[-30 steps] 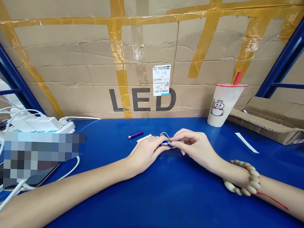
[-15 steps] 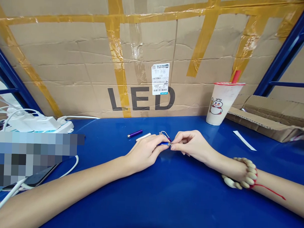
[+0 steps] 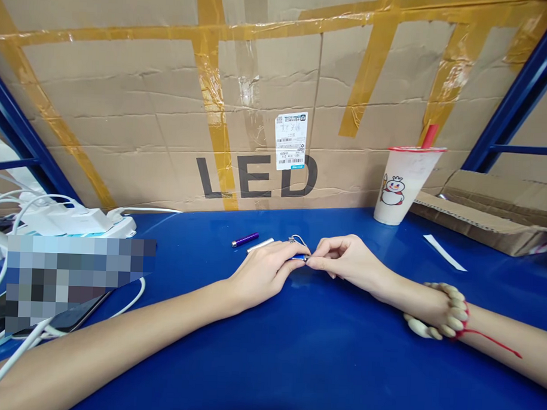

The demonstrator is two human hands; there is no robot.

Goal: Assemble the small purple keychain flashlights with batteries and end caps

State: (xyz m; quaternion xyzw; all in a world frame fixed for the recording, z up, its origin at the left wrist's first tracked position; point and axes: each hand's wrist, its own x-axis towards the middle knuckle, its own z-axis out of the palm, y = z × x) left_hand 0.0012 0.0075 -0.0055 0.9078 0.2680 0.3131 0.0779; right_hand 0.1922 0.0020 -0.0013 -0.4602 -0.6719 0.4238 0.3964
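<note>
Left hand (image 3: 264,270) is pinching a slim blue tube (image 3: 298,257) between thumb and fingers, and the right hand (image 3: 347,261) has its fingertips pinched at the tube's shiny metal end, though that bit's tiny so I can't make out the detail.

Biggest thing here is the taped-up cardboard (image 3: 137,122) with LED printed on it, standing along the back edge of the blue worktop (image 3: 286,361). A low open cardboard box (image 3: 479,227) sits at the back right corner, and a white power strip (image 3: 75,222) with a tangle of cables is over at the back left.

Then there's a drink cup (image 3: 406,186) with a red straw, upright near the back edge, just left of that box. Beaded bracelet (image 3: 456,313) on the right wrist. White paper strip (image 3: 444,253) lies in front of the box, toward the right edge.

The blue tube's roughly mid-width, nearer the back edge than the front. Left of it lie a purple tube (image 3: 246,240) and a silver tube (image 3: 259,246), the silver one partly behind the left hand.
</note>
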